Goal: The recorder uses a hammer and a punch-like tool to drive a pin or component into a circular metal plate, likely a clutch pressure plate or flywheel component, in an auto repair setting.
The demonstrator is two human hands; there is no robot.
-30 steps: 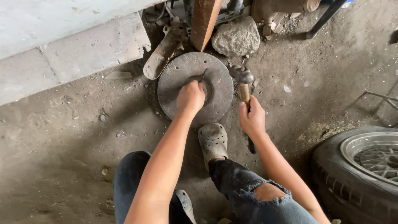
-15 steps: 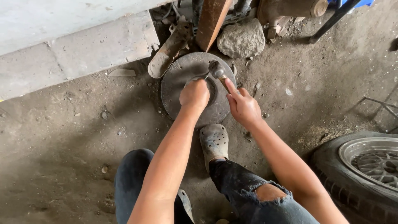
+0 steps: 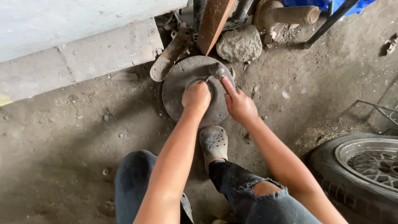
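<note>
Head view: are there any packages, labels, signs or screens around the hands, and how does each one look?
None is in view. The left hand and right hand rest on a round grey metal disc lying on the dirt floor, with no label or print that can be seen.

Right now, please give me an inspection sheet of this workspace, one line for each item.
Surface: dusty concrete floor, small stones scattered.
Job's things: round metal disc flat on the floor; hammer head over its far edge.
Clutter: rock, rusty wooden plank, worn sandal, rusty pipe fitting.
Grippers: left hand a fist on the disc's centre; right hand grips the hammer, forefinger along it.
Cables: nothing seen.
Surroundings: concrete step at left, tyre on alloy wheel at right, grey clog by the disc.
</note>
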